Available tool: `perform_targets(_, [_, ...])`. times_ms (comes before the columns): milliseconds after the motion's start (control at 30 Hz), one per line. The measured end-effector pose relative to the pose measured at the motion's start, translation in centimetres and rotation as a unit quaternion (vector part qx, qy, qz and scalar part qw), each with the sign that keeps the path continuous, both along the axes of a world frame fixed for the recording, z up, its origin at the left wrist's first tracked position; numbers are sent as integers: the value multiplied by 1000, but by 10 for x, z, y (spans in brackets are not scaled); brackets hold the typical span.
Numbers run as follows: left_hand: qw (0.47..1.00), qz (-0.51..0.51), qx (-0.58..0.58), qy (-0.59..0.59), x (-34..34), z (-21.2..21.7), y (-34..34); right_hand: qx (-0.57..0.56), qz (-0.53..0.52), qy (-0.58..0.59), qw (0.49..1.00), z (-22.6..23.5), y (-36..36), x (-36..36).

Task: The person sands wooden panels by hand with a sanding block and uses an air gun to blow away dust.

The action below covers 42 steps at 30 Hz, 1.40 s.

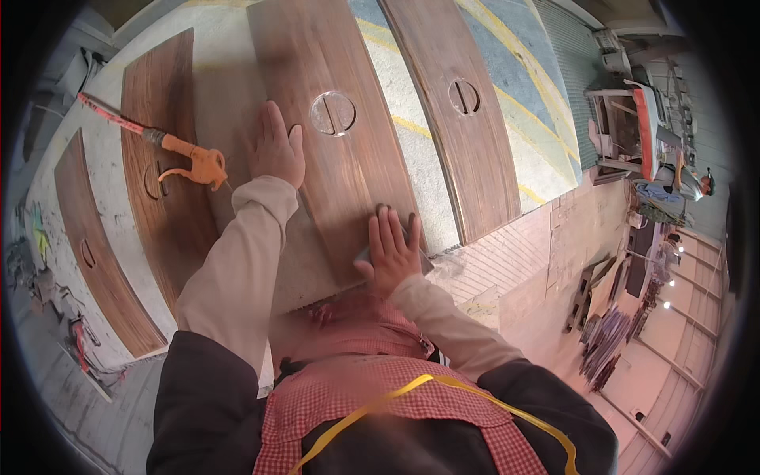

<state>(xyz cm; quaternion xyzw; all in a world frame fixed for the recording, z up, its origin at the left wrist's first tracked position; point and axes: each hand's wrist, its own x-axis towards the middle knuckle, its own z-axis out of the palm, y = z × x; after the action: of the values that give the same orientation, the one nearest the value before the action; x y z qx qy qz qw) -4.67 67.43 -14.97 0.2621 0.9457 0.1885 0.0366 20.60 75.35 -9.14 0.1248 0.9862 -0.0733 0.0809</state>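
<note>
Wood board [358,178] at 12 o'clock. L hand [279,152] at 11, fingers flat, loose, prob. steadying board edge. R hand [393,252] at 12, fingers spread over gray pad [427,264], prob. pressing; can't tell if gripping. Orange air gun [204,165] at 10, maybe for easy reach.

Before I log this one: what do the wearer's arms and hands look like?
The left hand and right hand are ungloved. Loose, plain beige lower sleeves cover both forearms up to the wrists; above them come black upper sleeves.
</note>
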Motion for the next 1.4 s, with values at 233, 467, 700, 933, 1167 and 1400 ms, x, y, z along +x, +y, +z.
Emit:
perform_targets(233, [1000, -21, -13, 4, 2, 7, -3, 40, 1, 60, 997, -4, 62, -158])
perform_targets(467, [999, 13, -35, -24, -2, 6, -3, -39, -87, 141, 985, -14, 94, -194])
perform_targets(700, [998, 11, -59, 24, 4, 1, -1, -51, -110, 36, 992, -8, 60, -21])
perform_targets(933, [999, -25, -21, 15, 3, 8, 1, 20, -129, 152, 980, -29, 157, -291])
perform_targets(1167, [999, -3, -34, 10, -2, 12, -12, 48, -19, 44, 998, -5, 78, -153])
perform_targets(1400, [999, -27, -28, -28, 1, 26, 0, -23, -20, -17, 999, 5, 83, -140])
